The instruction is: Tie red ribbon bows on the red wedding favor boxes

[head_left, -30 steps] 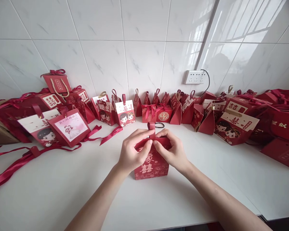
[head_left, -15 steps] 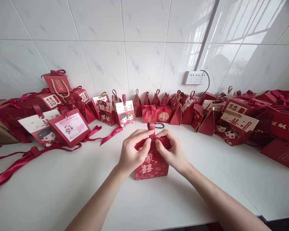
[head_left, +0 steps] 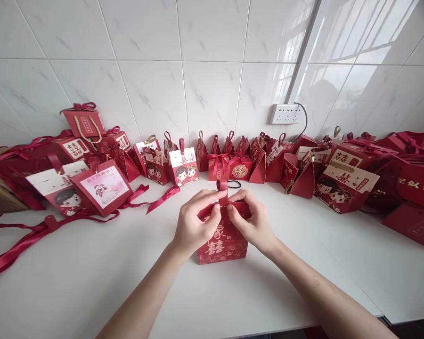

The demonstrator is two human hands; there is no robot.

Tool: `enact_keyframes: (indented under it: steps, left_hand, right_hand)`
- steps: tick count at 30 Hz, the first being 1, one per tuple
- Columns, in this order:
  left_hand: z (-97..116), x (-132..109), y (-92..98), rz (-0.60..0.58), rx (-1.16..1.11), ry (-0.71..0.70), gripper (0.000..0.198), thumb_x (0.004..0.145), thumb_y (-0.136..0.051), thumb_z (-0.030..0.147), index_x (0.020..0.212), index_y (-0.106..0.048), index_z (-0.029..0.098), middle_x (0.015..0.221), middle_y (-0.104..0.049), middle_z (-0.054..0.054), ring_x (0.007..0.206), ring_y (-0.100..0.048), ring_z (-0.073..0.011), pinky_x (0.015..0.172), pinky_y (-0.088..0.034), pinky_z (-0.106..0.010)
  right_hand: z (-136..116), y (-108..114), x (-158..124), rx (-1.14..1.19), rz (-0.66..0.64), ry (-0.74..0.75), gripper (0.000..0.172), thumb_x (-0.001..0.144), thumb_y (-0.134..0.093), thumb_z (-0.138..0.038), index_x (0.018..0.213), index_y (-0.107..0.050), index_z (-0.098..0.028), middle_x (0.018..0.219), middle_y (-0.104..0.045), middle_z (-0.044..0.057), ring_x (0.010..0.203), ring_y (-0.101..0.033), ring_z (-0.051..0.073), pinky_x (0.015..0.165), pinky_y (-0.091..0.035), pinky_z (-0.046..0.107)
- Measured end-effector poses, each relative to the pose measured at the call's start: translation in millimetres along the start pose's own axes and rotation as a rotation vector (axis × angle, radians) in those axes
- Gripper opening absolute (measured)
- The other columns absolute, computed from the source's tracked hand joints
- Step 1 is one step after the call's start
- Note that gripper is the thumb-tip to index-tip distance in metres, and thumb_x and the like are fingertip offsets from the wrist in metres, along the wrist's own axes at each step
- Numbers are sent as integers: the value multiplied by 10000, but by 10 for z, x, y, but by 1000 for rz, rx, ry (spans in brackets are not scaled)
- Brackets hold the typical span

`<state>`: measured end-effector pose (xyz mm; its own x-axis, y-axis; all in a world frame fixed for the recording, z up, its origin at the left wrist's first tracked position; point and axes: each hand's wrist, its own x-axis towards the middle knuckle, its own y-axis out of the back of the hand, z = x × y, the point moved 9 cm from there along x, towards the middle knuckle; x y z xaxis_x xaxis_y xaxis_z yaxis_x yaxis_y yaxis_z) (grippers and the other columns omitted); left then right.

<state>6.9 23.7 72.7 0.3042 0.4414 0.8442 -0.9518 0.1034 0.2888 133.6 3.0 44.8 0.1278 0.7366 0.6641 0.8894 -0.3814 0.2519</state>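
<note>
A red gift box [head_left: 223, 245] with pale printed characters stands upright on the white table in front of me. My left hand [head_left: 198, 219] pinches the left side of its top edge between thumb and fingers. On the other side, my right hand [head_left: 250, 219] grips the top edge the same way. Between my fingertips a red ribbon loop [head_left: 222, 188] rises from the top of the box. Parts of the upper box are hidden behind my hands. Just behind the right fingers lies a thin black ring [head_left: 234, 184].
Several small red gift boxes [head_left: 240, 167] line the tiled wall. Larger boxes are piled at left [head_left: 85, 122] and right [head_left: 415, 183]. Loose red ribbons [head_left: 24, 247] lie on the white table [head_left: 92, 282] at left. A white power strip [head_left: 285, 114] is on the wall.
</note>
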Motion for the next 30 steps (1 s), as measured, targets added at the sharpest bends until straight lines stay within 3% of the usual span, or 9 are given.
enact_keyframes:
  steps: [7,13,30]
  left_hand:
    - [14,-12,0,-27,-17,-21,372,798,-496,54,1095,-667,199,944,-675,-40,874,-647,-136,757,-547,-220]
    - [6,-1,8,-9,-12,-4,294,826,-536,111,1069,-680,195,944,-691,-46,842,-655,-143,725,-555,-231]
    - [41,2,7,11,-5,-34,326,815,-538,67,1068,-681,215,948,-695,-30,858,-659,-128,739,-550,-204]
  right_hand:
    - [-13,14,5,-12,15,17,17,821,-532,-203,804,-534,-202,705,-567,-17,576,-507,103,503,-391,218]
    - [-26,13,-2,-4,13,34,29,820,-511,-180,811,-526,-203,694,-547,-24,559,-487,99,495,-375,220]
    - [-7,5,14,26,-10,9,71,831,-521,-205,764,-495,-208,668,-534,-23,551,-464,105,497,-384,225]
